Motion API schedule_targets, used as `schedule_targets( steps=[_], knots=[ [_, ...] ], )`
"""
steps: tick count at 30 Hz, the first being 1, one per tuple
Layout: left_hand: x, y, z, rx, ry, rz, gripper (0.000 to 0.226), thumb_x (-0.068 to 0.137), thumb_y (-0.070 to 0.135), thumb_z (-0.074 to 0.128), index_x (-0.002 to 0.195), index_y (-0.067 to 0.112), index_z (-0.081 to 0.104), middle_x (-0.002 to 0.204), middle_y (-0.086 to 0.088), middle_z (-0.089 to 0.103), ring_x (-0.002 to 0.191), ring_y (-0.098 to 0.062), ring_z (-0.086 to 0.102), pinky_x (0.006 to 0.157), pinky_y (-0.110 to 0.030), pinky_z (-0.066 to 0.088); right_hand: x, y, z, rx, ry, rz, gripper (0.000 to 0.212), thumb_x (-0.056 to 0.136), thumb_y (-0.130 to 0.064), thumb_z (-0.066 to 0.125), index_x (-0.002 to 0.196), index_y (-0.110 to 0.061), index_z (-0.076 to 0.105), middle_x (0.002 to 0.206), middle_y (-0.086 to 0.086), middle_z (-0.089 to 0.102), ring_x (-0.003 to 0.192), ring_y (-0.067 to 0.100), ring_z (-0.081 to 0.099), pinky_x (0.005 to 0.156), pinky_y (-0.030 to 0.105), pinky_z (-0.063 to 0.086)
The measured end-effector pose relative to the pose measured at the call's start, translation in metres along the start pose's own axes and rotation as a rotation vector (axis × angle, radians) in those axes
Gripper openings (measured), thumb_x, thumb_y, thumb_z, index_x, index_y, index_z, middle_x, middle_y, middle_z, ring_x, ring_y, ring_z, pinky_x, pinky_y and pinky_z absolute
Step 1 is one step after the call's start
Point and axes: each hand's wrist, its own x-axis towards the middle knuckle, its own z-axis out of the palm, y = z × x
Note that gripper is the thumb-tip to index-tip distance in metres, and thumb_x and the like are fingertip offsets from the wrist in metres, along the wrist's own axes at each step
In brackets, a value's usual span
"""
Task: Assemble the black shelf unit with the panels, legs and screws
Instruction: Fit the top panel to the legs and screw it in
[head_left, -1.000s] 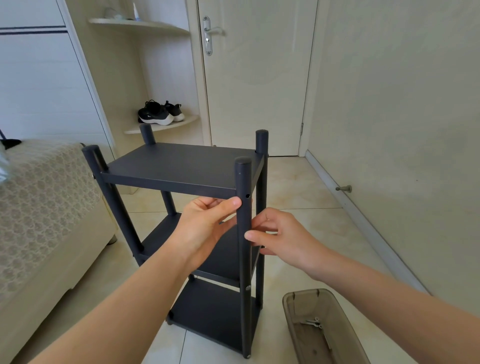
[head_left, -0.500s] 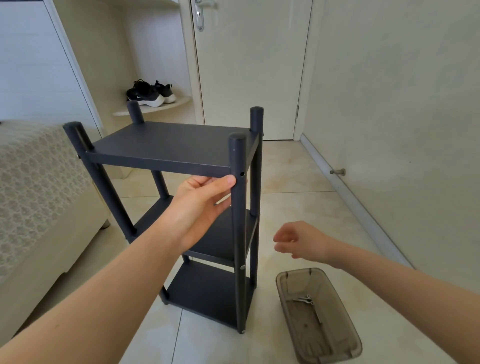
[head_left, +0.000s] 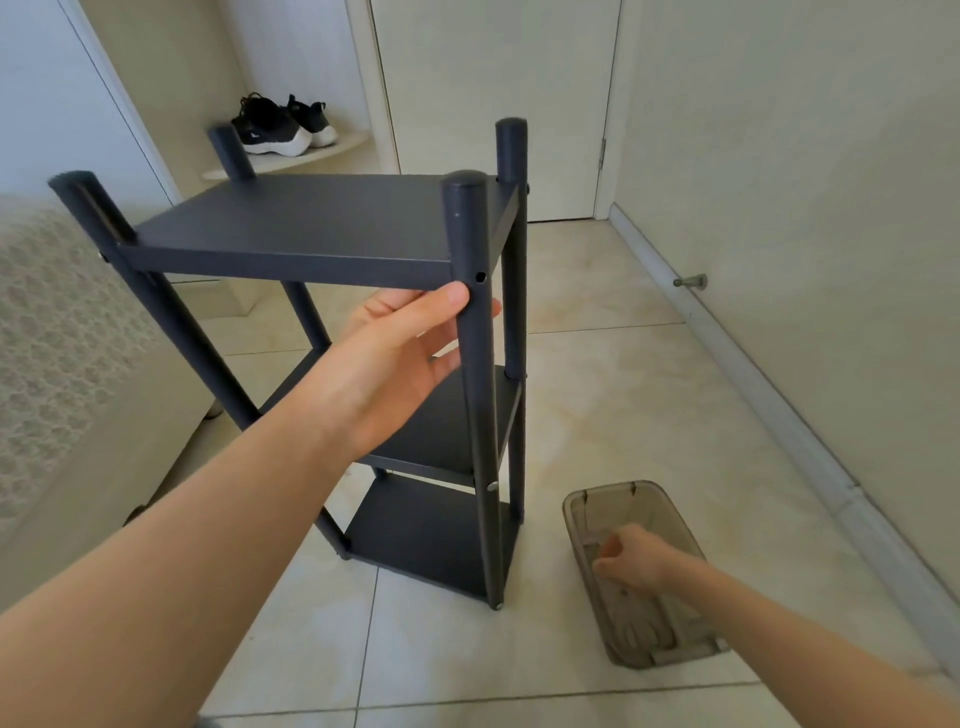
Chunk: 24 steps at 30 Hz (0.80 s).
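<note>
The black shelf unit stands upright on the tiled floor with three panels between its legs. My left hand grips the front right leg just below the top panel, thumb in front and fingers behind. An empty screw hole shows in that leg at the top panel's level, and a silver screw head sits lower down at the middle panel. My right hand is low inside the smoky plastic tray on the floor, fingers curled and blurred. What it touches is hidden.
A bed with a patterned cover runs along the left, close to the shelf unit. Black shoes sit on a corner shelf behind. A closed door is at the back, and a door stopper juts from the right wall.
My right hand left the front leg and dropped down to the right into the tray. My left hand kept its hold on the leg. The view tilted downward.
</note>
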Motion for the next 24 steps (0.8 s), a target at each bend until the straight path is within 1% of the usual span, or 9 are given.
schedule_targets(
  steps=[3, 5, 7, 10, 13, 16, 19, 22, 24],
  knots=[
    [0.001, -0.001, 0.001, 0.016, 0.008, 0.008, 0.017, 0.083, 0.019, 0.063, 0.075, 0.022, 0.078, 0.1, -0.002, 0.074, 0.11, -0.022, 0.069, 0.087, -0.032, 0.057, 0.004, 0.003, 0.014, -0.015, -0.087, 0.063, 0.034, 0.097, -0.034, 0.056, 0.116, -0.007, 0.052, 0.105, 0.007, 0.062, 0.083, 0.018, 0.062, 0.064, 0.026, 0.056],
    [0.001, -0.002, 0.002, 0.023, 0.017, 0.009, 0.018, 0.083, 0.019, 0.064, 0.072, 0.022, 0.078, 0.099, -0.002, 0.074, 0.108, -0.022, 0.07, 0.087, -0.032, 0.057, 0.006, 0.006, 0.024, -0.053, -0.115, 0.079, 0.032, 0.097, -0.035, 0.057, 0.111, -0.007, 0.05, 0.105, 0.009, 0.061, 0.082, 0.021, 0.061, 0.071, 0.031, 0.058],
    [0.001, -0.002, 0.002, 0.028, 0.009, 0.012, 0.018, 0.083, 0.02, 0.063, 0.072, 0.022, 0.078, 0.098, -0.001, 0.074, 0.108, -0.022, 0.07, 0.087, -0.032, 0.057, 0.008, 0.008, 0.034, -0.056, -0.125, 0.082, 0.031, 0.096, -0.033, 0.058, 0.111, -0.009, 0.047, 0.104, 0.007, 0.057, 0.083, 0.021, 0.061, 0.069, 0.031, 0.057],
    [-0.001, -0.001, 0.002, 0.025, -0.009, 0.014, 0.018, 0.084, 0.019, 0.063, 0.074, 0.021, 0.078, 0.097, -0.001, 0.074, 0.108, -0.022, 0.069, 0.087, -0.031, 0.056, 0.009, 0.008, 0.044, -0.06, -0.104, 0.068, 0.038, 0.096, -0.029, 0.059, 0.124, -0.007, 0.044, 0.115, 0.008, 0.056, 0.093, 0.021, 0.059, 0.067, 0.027, 0.052],
    [-0.002, -0.001, 0.003, 0.027, -0.009, 0.012, 0.018, 0.083, 0.02, 0.063, 0.072, 0.022, 0.078, 0.099, -0.003, 0.074, 0.108, -0.022, 0.069, 0.086, -0.031, 0.056, 0.008, 0.006, 0.052, -0.098, -0.065, 0.041, 0.03, 0.095, -0.025, 0.06, 0.117, -0.01, 0.045, 0.122, 0.009, 0.055, 0.098, 0.021, 0.055, 0.076, 0.028, 0.052],
    [-0.003, 0.0, 0.002, 0.025, -0.014, 0.009, 0.018, 0.084, 0.021, 0.064, 0.073, 0.022, 0.078, 0.099, -0.002, 0.074, 0.109, -0.021, 0.068, 0.088, -0.031, 0.056, 0.006, 0.002, 0.059, -0.089, -0.072, 0.021, 0.026, 0.095, -0.024, 0.061, 0.105, -0.015, 0.038, 0.114, 0.006, 0.053, 0.093, 0.021, 0.054, 0.062, 0.023, 0.051],
    [-0.002, -0.001, 0.001, 0.002, -0.026, 0.004, 0.013, 0.084, 0.02, 0.065, 0.079, 0.019, 0.077, 0.101, -0.003, 0.073, 0.109, -0.022, 0.068, 0.088, -0.031, 0.055, 0.002, -0.004, 0.066, -0.096, -0.12, -0.007, 0.031, 0.092, -0.027, 0.065, 0.107, -0.015, 0.041, 0.107, 0.002, 0.05, 0.091, 0.02, 0.055, 0.053, 0.018, 0.043],
    [-0.002, -0.001, 0.0, 0.017, -0.013, -0.004, 0.013, 0.084, 0.021, 0.065, 0.08, 0.018, 0.077, 0.101, -0.004, 0.073, 0.109, -0.022, 0.068, 0.089, -0.032, 0.055, 0.0, -0.01, 0.076, -0.072, -0.183, -0.023, 0.043, 0.087, -0.029, 0.07, 0.119, -0.012, 0.046, 0.112, 0.004, 0.055, 0.094, 0.021, 0.061, 0.061, 0.023, 0.053],
    [-0.002, -0.001, 0.001, 0.03, -0.014, -0.005, 0.015, 0.084, 0.021, 0.064, 0.078, 0.019, 0.077, 0.1, -0.003, 0.073, 0.11, -0.022, 0.068, 0.09, -0.033, 0.055, -0.002, -0.015, 0.081, 0.009, -0.27, -0.02, 0.042, 0.088, -0.024, 0.07, 0.121, -0.009, 0.048, 0.111, 0.008, 0.059, 0.089, 0.024, 0.067, 0.071, 0.03, 0.06]
  ],
)
